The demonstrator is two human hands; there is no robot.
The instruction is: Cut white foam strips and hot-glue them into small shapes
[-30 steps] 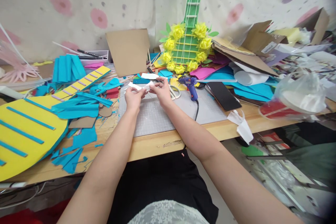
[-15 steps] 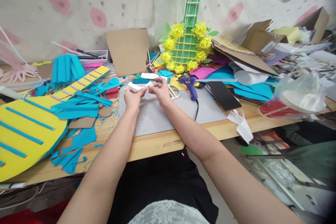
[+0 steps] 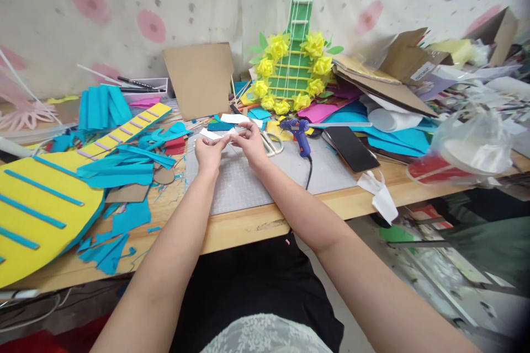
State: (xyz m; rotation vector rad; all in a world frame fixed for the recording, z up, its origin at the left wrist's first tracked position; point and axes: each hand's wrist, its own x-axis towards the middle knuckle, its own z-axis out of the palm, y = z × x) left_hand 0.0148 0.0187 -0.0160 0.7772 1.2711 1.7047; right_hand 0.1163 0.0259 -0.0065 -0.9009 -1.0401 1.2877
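Note:
Over the grey cutting mat [image 3: 244, 190] my left hand [image 3: 208, 154] and my right hand [image 3: 251, 143] meet, fingertips pinched close together. Between them is a small piece of white paper [image 3: 231, 132], mostly covered by the fingers. White paper strips [image 3: 211, 134] lie just behind the hands. Right beside my right hand rest scissors with pale handles [image 3: 276, 144]. A blue glue gun [image 3: 302, 135] with a clear glue stick in its back lies farther right, its black cord running down over the mat.
A yellow paper guitar shape [image 3: 45, 198] and blue paper scraps [image 3: 120, 171] cover the left side. Behind stands a green guitar [image 3: 296, 74] ringed with yellow flowers. To the right are a phone [image 3: 351, 149], a bagged red-and-white cup [image 3: 447, 162] and piled cardboard [image 3: 385, 85].
The hands stay in nearly the same place, fingers drawn slightly closer around the white paper. The whole view has shifted a little; nothing on the table has visibly moved.

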